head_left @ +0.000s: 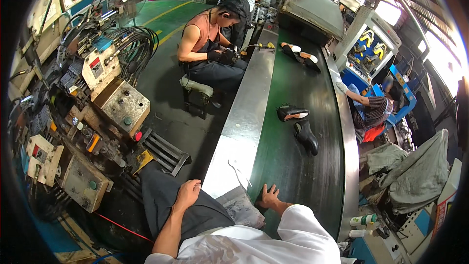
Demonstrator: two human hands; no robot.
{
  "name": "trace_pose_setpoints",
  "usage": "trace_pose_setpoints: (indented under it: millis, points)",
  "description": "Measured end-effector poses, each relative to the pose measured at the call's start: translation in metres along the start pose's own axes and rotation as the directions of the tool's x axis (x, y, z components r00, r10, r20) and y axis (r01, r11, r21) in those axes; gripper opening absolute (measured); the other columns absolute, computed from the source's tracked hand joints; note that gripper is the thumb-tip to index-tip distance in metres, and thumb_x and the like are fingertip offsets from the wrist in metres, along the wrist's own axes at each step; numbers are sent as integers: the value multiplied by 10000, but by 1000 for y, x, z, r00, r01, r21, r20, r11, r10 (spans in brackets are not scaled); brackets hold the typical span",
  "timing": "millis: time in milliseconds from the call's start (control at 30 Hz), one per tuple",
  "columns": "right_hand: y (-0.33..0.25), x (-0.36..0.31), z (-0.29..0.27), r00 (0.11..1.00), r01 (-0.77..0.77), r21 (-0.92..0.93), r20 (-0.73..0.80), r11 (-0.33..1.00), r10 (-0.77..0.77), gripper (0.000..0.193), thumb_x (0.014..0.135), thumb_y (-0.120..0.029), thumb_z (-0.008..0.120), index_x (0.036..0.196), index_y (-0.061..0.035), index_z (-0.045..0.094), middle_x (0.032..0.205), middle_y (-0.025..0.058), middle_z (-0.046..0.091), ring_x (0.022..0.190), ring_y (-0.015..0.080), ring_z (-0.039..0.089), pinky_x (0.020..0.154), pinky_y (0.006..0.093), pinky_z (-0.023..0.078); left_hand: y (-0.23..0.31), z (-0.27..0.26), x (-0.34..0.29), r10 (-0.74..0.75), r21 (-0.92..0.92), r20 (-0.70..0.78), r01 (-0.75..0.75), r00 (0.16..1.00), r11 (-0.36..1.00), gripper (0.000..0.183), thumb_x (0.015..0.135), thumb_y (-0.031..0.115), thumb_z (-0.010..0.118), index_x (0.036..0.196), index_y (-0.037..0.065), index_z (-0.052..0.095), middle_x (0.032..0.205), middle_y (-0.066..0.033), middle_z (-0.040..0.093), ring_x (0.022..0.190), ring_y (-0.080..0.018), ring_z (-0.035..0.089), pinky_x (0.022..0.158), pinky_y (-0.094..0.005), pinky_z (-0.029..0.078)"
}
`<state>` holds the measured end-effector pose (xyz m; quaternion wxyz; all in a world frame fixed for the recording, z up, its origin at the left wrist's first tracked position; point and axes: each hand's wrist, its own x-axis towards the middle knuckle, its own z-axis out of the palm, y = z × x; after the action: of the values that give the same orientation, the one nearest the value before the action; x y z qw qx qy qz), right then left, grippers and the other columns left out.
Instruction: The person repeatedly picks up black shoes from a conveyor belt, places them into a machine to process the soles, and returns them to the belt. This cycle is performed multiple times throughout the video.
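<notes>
My left hand (188, 193) rests over my dark-trousered thigh, its fingers loosely curled with nothing visible in them. At the near end of the green conveyor belt (273, 161), my right hand (269, 197) lies with its fingers spread, touching the belt by its left edge. Between my hands, a worn grey sheet (242, 206) drapes over the steel ledge (244, 117). A thin metal tool (238, 170), its kind unclear, lies on that ledge. Farther up the belt sit two black shoes (306, 138) (292, 113), beyond my right hand's reach. Another pair of dark shoes (310, 61) lies near the hood.
Left of me stands a machine with hoses and control boxes (122, 105), beside a black metal rack (163, 151). A seated co-worker (205, 44) handles a dark item across the ledge. Another person (376, 107) sits right of the belt. A metal hood (312, 14) covers its far end.
</notes>
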<state>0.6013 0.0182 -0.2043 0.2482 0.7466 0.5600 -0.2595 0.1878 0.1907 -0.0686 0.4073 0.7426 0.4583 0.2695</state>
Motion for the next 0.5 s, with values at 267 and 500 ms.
trace_pose_setpoints:
  millis: [267, 500]
  points:
    - [3, -14, -8, 998, 6, -143, 59, 990, 3, 1261, 900, -636, 731, 1661, 100, 47, 1756, 281, 61, 1517, 703, 69, 1189, 821, 147, 2, 7, 3, 3, -20, 9, -3, 1000, 1000, 267, 975, 96, 668, 1201, -38, 717, 1086, -234, 746, 982, -386, 738, 866, -445, 579]
    - [-5, -14, -4, 1000, 26, -145, 18, 989, -23, 1221, 911, -647, 708, 1655, 104, 98, 1748, 282, 82, 1507, 708, 88, 1176, 828, 165, -2, 1, -1, -25, -51, 6, 25, 1000, 998, 273, 971, 83, 680, 1212, -40, 714, 1085, -224, 748, 982, -368, 740, 865, -429, 583]
